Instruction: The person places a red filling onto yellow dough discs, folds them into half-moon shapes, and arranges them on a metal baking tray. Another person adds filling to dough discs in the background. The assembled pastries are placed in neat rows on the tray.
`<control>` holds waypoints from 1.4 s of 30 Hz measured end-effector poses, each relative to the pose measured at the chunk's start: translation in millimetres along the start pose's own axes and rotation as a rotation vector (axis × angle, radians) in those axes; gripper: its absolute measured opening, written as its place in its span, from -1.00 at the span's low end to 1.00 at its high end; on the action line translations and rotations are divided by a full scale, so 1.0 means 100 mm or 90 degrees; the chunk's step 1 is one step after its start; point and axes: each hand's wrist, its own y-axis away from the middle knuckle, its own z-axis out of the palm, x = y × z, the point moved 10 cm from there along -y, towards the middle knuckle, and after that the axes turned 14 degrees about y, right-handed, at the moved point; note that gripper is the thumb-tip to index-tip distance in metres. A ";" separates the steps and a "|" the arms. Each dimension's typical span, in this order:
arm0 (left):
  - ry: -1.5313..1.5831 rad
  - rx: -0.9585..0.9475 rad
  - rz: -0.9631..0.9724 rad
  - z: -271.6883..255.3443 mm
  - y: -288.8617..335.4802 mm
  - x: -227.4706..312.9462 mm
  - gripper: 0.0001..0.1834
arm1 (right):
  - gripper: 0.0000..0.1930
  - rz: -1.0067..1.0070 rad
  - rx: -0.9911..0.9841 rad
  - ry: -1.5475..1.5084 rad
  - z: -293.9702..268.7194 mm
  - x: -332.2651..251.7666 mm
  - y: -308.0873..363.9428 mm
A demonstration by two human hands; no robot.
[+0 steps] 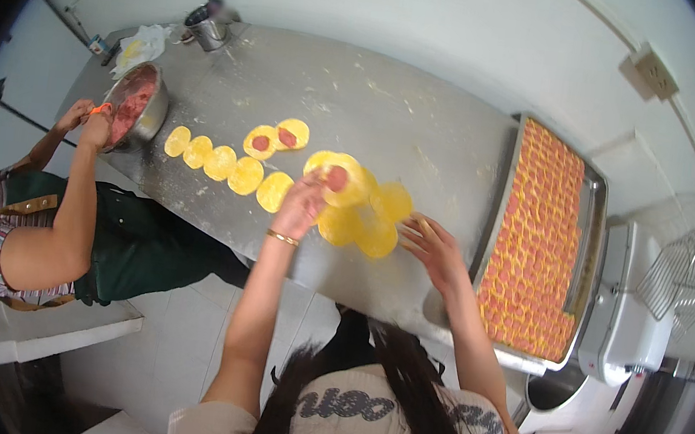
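Note:
My left hand [302, 202] pinches the edge of a yellow dough round with a pink meat dab [337, 179] on it. That round is held over a cluster of overlapping plain dough rounds [376, 229], and the motion blurs it a little. Just right of the cluster is my right hand [434, 248], fingers apart, with nothing seen in it. A row of plain dough rounds [221, 163] runs off to the left of my left hand. Beyond the row lie two dough rounds topped with meat [261, 143], touching each other.
A co-worker [47, 217] in a green apron reaches into a steel bowl of pink meat filling [146, 121] at left. On the right, a large tray [500, 196] carries tight rows of filled dough pieces. Behind it stand a white machine [633, 309] and a wire guard [680, 268].

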 end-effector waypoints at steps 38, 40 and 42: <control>-0.103 0.125 0.013 0.51 1.14 -1.74 -0.97 | -0.82 -0.083 0.100 0.071 -0.48 0.50 0.76; -0.135 0.141 0.024 0.53 1.16 -1.73 -0.95 | -0.79 -0.140 0.074 0.082 -0.39 0.42 0.79; -0.156 0.127 0.034 0.59 1.19 -1.70 -0.94 | -0.79 -0.104 0.105 0.134 -0.43 0.48 0.77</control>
